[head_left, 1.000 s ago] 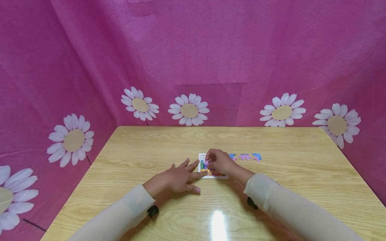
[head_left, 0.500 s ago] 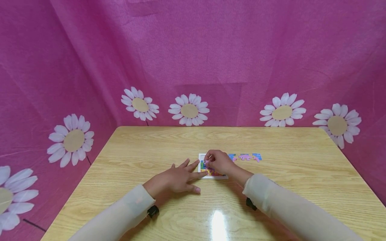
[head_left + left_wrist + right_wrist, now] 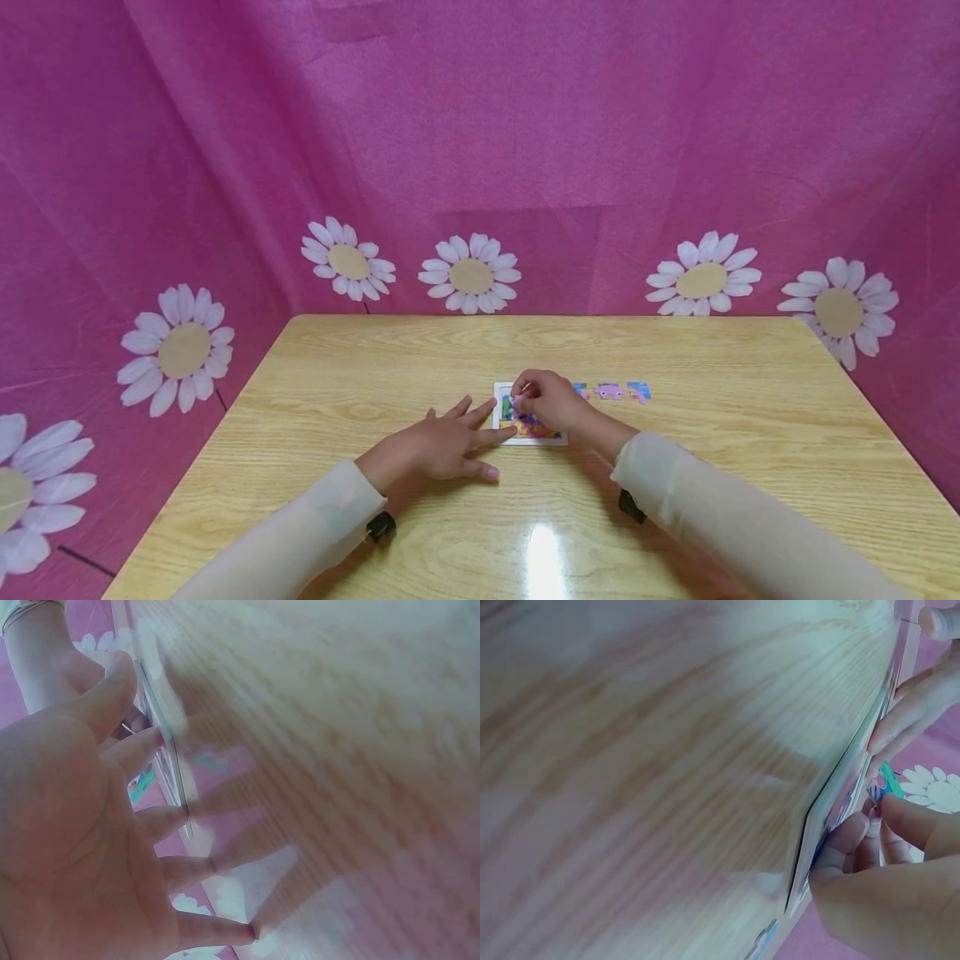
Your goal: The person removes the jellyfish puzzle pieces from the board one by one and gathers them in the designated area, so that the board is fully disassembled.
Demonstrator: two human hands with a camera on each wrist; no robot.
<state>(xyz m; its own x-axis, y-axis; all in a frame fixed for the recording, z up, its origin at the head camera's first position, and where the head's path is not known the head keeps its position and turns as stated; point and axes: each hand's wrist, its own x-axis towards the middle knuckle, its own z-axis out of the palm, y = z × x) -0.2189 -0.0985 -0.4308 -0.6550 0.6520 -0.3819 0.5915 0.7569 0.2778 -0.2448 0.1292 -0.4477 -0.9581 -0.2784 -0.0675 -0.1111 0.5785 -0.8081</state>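
Note:
A small jigsaw puzzle in a white-rimmed tray [image 3: 534, 442] lies on the table, its lower part filled with a yellow and orange picture. My left hand [image 3: 442, 447] is spread flat, two fingertips on the tray's left side. Over the tray, my right hand [image 3: 555, 403] pinches a small puzzle piece [image 3: 874, 793] between thumb and fingers; it stands tilted up in the right wrist view. Part of the picture is hidden beneath this hand. In the left wrist view the fingers [image 3: 214, 928] of the left hand reach down to the glossy tabletop.
To the right of the tray lie loose puzzle pieces: a pink one with eyes [image 3: 609, 391], a blue and pink one [image 3: 639, 392], and another [image 3: 580, 389] partly behind the right hand. The wooden table [image 3: 360, 358] ends at a pink flowered cloth [image 3: 555, 150].
The right hand dips slightly over the tray, then lifts a little back and right, still pinching the piece. More of the picture shows under it now. The left hand stays still.

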